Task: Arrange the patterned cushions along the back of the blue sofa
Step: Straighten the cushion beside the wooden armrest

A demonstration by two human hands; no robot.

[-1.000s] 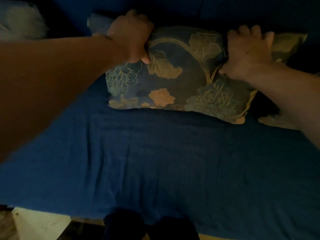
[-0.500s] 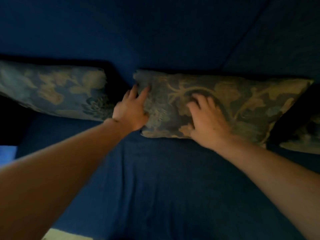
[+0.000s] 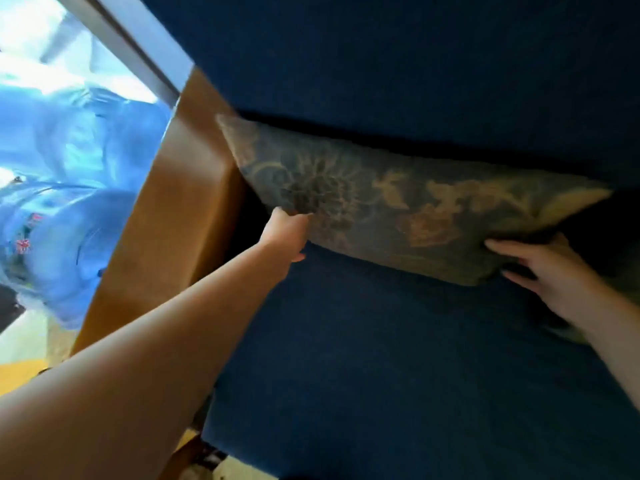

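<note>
Beside the wooden armrest (image 3: 180, 188), the left hand (image 3: 285, 233) now pinches the lower left edge of a patterned cushion (image 3: 398, 202) that leans against the blue sofa (image 3: 398, 358) backrest at its left end; half a second ago both hands pressed flat on a cushion further along, so that one seems placed. The right hand (image 3: 547, 271), fingers spread, cups this cushion's lower right corner against a second cushion (image 3: 623, 282), barely visible. No writing is readable.
</note>
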